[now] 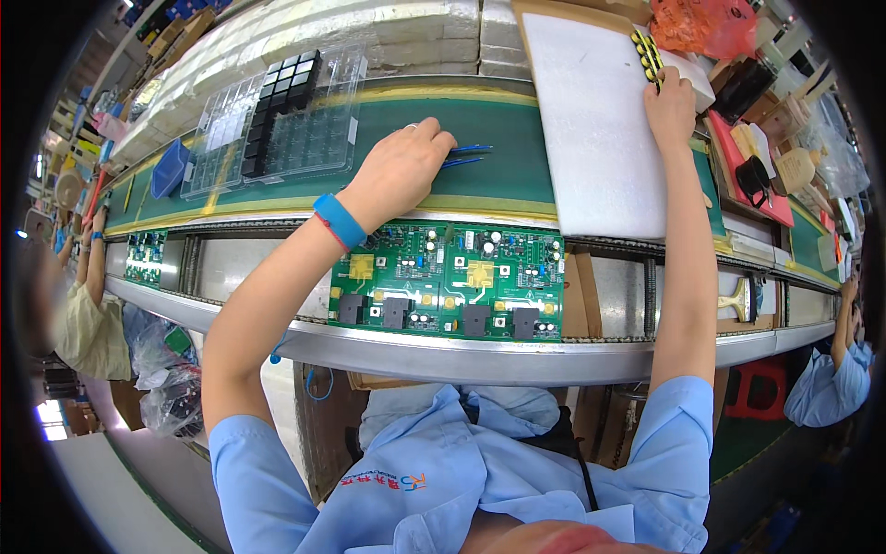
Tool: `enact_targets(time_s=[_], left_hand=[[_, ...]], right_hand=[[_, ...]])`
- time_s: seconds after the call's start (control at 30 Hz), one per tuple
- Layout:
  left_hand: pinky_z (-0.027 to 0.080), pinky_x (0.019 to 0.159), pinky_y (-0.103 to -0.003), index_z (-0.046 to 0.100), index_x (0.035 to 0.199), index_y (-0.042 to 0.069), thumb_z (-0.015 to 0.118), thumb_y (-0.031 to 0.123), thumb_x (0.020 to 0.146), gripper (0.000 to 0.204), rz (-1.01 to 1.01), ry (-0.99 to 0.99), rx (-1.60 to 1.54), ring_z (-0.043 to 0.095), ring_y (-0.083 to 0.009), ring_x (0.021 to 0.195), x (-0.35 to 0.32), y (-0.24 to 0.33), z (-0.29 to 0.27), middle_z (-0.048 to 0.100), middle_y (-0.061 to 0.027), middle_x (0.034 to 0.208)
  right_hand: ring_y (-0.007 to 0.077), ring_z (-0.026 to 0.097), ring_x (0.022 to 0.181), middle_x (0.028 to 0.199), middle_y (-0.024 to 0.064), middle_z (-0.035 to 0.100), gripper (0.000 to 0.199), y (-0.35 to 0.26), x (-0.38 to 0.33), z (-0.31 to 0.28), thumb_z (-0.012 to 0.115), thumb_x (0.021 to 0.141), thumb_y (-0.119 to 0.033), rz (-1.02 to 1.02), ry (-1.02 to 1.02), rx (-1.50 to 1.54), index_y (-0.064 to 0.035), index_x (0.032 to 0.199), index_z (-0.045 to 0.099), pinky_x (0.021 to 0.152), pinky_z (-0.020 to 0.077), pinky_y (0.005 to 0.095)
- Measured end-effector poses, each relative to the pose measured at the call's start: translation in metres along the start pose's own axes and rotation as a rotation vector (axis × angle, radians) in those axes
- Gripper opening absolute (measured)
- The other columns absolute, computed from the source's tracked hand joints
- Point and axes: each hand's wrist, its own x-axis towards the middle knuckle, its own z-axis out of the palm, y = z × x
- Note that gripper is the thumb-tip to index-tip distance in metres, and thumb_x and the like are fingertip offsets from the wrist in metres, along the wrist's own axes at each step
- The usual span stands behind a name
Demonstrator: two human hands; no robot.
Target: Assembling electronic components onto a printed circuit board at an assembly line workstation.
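Note:
My left hand [399, 175], with a blue band on its wrist, is closed above the green belt. Two slim blue prongs, seemingly blue tweezers [469, 155], stick out from its fingers to the right. My right hand [671, 109] reaches to the far right, its fingers pinching the near end of a black-and-yellow strip of small parts [647, 54] at the edge of a white foam sheet [600, 138]. Below my left forearm, a green circuit board [443, 282] with capacitors, black blocks and yellow parts lies on the rails.
Behind my left hand stands a clear compartment box [328, 138] with black parts [277, 115] on it. A blue bin [170, 168] is farther left, near another circuit board [145, 257]. At the right lie a red tray [771, 198] and a brush [736, 300]. Co-workers sit at both sides.

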Motion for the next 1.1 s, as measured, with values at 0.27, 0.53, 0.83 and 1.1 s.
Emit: enact_targets(time_s=[0.27, 0.53, 0.83, 1.1], left_hand=[[0.051, 0.076, -0.047, 0.062, 0.101, -0.003, 0.058, 0.021, 0.086, 0.029, -0.507, -0.060, -0.644, 0.063, -0.0390, 0.087, 0.060, -0.014, 0.003, 0.064, -0.0264, 0.097], [0.050, 0.080, -0.038, 0.067, 0.099, -0.008, 0.072, 0.042, 0.073, 0.057, -0.606, 0.032, -1.081, 0.064, -0.0287, 0.092, 0.187, 0.036, 0.092, 0.067, -0.0205, 0.099], [0.053, 0.077, -0.040, 0.065, 0.094, -0.011, 0.079, 0.021, 0.063, 0.047, -0.572, -0.097, -0.864, 0.066, -0.0346, 0.092, 0.199, 0.016, 0.099, 0.066, -0.0261, 0.102], [0.055, 0.074, -0.040, 0.063, 0.090, -0.011, 0.079, 0.011, 0.057, 0.043, -0.670, 0.115, -0.763, 0.067, -0.0366, 0.091, 0.197, 0.027, 0.116, 0.067, -0.0276, 0.094]], right_hand=[[0.0358, 0.060, 0.092, 0.091, 0.0214, 0.062, 0.020, 0.033, 0.002, 0.034, 0.058, 0.081, -0.016, -0.080, -0.137, -0.218, -0.0012, 0.094, 0.058, 0.077, 0.0497, 0.0467], [0.0414, 0.056, 0.101, 0.111, 0.0240, 0.058, 0.036, 0.081, 0.004, 0.032, 0.055, 0.093, -0.021, -0.140, -0.140, -0.108, -0.0064, 0.126, 0.052, 0.085, 0.0476, 0.0470], [0.0401, 0.056, 0.101, 0.111, 0.0223, 0.059, 0.033, 0.064, 0.000, 0.033, 0.054, 0.094, -0.020, -0.187, -0.016, -0.027, -0.0064, 0.124, 0.053, 0.084, 0.0475, 0.0460], [0.0243, 0.060, 0.096, 0.110, 0.0138, 0.062, 0.035, 0.150, 0.010, 0.087, 0.065, 0.091, -0.025, 0.555, 0.100, 1.047, 0.0015, 0.114, 0.058, 0.076, 0.0518, 0.0353]])
